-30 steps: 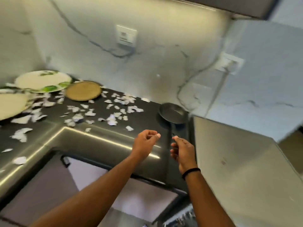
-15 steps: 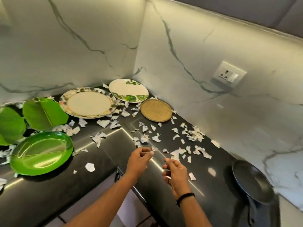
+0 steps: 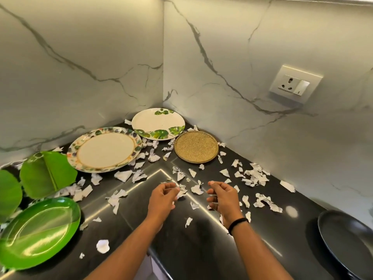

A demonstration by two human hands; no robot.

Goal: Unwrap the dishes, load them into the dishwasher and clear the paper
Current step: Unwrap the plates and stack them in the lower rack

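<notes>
We sweep paper scraps (image 3: 255,175) from gold plate (image 3: 196,146) inward; left hand (image 3: 163,198) and right hand (image 3: 223,196) curled, grasp unclear.

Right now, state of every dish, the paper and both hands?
Leaf-print plate: unwrapped, flat in the corner.
Floral-rim plate: unwrapped, flat.
Gold plate: flat, bare.
Green oval plate: flat, bare.
Black pan: on counter.
Paper scraps: torn, scattered.
Left hand: fingers curled, pinching a scrap.
Right hand: fingers curled, pinching scraps.

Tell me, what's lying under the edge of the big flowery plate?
Torn paper scraps poke out from beneath the near rim of the big flowery plate, on the black counter. Whether more paper lies under its middle cannot be seen; the plate covers it.
</notes>
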